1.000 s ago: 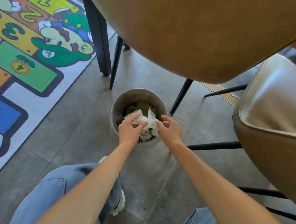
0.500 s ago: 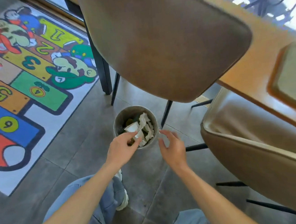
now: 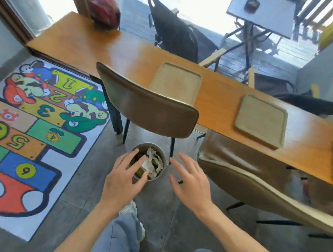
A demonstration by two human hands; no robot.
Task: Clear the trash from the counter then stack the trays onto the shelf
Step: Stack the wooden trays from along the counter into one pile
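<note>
my left hand (image 3: pixel 122 181) and right hand (image 3: pixel 191 181) hover over round grey metal bin (image 3: pixel 163 174) on floor, fingers spread, empty. crumpled white paper trash (image 3: pixel 155 162) sits inside bin. trash step judged done. three pale wooden rectangular trays (image 3: pixel 261 119) lie on long orange-brown wooden counter (image 3: pixel 217 96); next: reach nearest, gather for stacking. shelf not in view.

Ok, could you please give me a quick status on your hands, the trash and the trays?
Left hand and right hand open, empty. Crumpled white trash in round grey bin. Three pale wooden trays on counter; brown chairs between.
</note>
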